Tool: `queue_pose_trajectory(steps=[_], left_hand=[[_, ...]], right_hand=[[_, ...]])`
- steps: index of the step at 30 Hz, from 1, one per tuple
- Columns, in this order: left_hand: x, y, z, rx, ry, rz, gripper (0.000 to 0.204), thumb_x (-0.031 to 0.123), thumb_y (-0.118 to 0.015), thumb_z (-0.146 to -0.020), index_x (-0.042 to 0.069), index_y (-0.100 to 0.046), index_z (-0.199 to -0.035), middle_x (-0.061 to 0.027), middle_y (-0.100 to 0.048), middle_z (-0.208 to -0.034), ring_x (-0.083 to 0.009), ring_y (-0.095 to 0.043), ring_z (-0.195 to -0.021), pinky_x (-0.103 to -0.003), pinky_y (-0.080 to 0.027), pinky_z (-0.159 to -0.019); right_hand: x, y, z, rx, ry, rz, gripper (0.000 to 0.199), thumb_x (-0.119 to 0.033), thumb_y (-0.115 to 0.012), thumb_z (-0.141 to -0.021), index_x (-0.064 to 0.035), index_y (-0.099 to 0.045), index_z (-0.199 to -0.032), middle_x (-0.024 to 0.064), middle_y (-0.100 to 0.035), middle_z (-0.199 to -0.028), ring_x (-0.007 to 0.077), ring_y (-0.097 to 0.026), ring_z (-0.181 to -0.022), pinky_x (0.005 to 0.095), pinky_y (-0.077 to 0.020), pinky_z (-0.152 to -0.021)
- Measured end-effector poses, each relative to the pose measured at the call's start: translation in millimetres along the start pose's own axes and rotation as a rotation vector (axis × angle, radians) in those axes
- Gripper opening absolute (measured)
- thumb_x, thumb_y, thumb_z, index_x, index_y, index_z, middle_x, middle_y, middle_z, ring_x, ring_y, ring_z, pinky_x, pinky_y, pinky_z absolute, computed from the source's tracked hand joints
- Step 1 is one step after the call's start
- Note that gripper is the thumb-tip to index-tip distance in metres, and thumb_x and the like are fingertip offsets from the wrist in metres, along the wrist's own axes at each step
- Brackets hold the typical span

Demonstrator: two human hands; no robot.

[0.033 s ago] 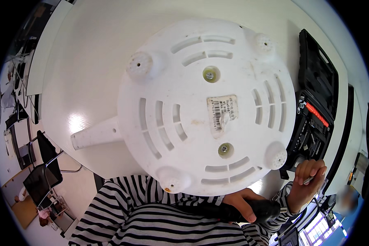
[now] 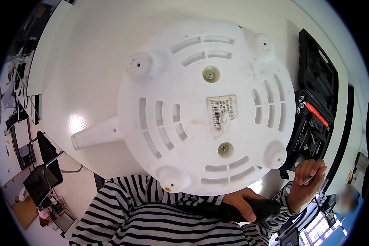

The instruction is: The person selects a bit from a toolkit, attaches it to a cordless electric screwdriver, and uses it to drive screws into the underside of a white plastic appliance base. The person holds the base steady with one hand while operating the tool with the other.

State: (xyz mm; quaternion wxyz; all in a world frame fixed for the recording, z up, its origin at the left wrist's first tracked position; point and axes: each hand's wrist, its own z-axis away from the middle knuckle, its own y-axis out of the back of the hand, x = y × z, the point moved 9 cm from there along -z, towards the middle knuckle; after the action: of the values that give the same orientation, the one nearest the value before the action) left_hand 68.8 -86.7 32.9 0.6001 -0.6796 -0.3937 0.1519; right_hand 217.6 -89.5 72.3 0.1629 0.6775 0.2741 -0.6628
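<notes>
A white round appliance [image 2: 192,119] lies with its underside up on the table, its handle pointing left. Slots, four corner feet and a torn label mark that underside. Two screws [image 2: 209,76] sit in recessed holes, one in the upper part and one in the lower. In front of its near rim, my left hand [image 2: 244,205] is wrapped round a black power screwdriver [image 2: 268,210], whose metal tip points right. My right hand [image 2: 307,182], beside that tip, is closed with a small metal bit [image 2: 308,179] pinched between the fingers.
On the right, an opened black tool case [image 2: 311,123] holds sockets, bits and a red-handled tool [image 2: 317,114]. The white table [image 2: 86,74] runs under everything. Black chairs [image 2: 43,180] and distant people appear beyond its left side.
</notes>
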Motion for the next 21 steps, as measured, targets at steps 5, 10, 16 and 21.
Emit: queue_pose_trajectory(steps=[5, 10, 16, 21], left_hand=[[-11.4, 4.2, 4.7, 0.04, 0.164, 0.006, 0.074, 0.024, -0.065, -0.073, 0.005, -0.025, -0.132, -0.0081, -0.054, -0.093, -0.0122, -0.054, -0.07, -0.024, -0.044, -0.06], [-15.5, 28.4, 14.1, 0.044, 0.155, -0.071, 0.074, 0.024, -0.065, -0.073, 0.002, -0.025, -0.131, -0.0088, -0.048, -0.105, -0.013, -0.047, -0.091, -0.025, -0.039, -0.075], [-8.7, 5.7, 4.1, 0.018, 0.218, -0.06, 0.075, 0.022, -0.063, -0.072, -0.005, -0.024, -0.13, -0.0147, -0.034, -0.127, -0.0164, -0.046, -0.101, -0.026, -0.037, -0.083], [-14.0, 8.1, 3.9, -0.002, 0.19, -0.09, 0.075, 0.018, -0.06, -0.072, -0.008, -0.02, -0.13, -0.0193, -0.024, -0.136, -0.0262, -0.018, -0.129, -0.037, -0.01, -0.104]], right_hand=[[0.8, -0.8, 3.1, 0.013, -0.073, -0.058, 0.032, -0.028, -0.033, -0.093, -0.007, -0.038, -0.07, -0.0012, -0.032, -0.046, 0.0059, -0.029, -0.037, 0.0199, -0.0241, -0.035], [20.3, -9.7, -2.8, 0.051, -0.119, -0.003, 0.031, -0.026, -0.034, -0.092, -0.0006, -0.043, -0.076, 0.0049, -0.039, -0.051, 0.0118, -0.038, -0.044, 0.0239, -0.031, -0.042], [11.1, -9.8, 5.0, -0.031, -0.228, -0.202, 0.031, -0.025, -0.032, -0.093, -0.0008, -0.046, -0.079, 0.0051, -0.044, -0.055, 0.0132, -0.044, -0.047, 0.0243, -0.0362, -0.047], [24.8, -20.7, 10.7, -0.034, -0.394, -0.502, 0.032, -0.027, -0.03, -0.093, -0.0016, -0.046, -0.08, 0.0029, -0.041, -0.056, 0.0127, -0.044, -0.051, 0.0248, -0.0366, -0.048]])
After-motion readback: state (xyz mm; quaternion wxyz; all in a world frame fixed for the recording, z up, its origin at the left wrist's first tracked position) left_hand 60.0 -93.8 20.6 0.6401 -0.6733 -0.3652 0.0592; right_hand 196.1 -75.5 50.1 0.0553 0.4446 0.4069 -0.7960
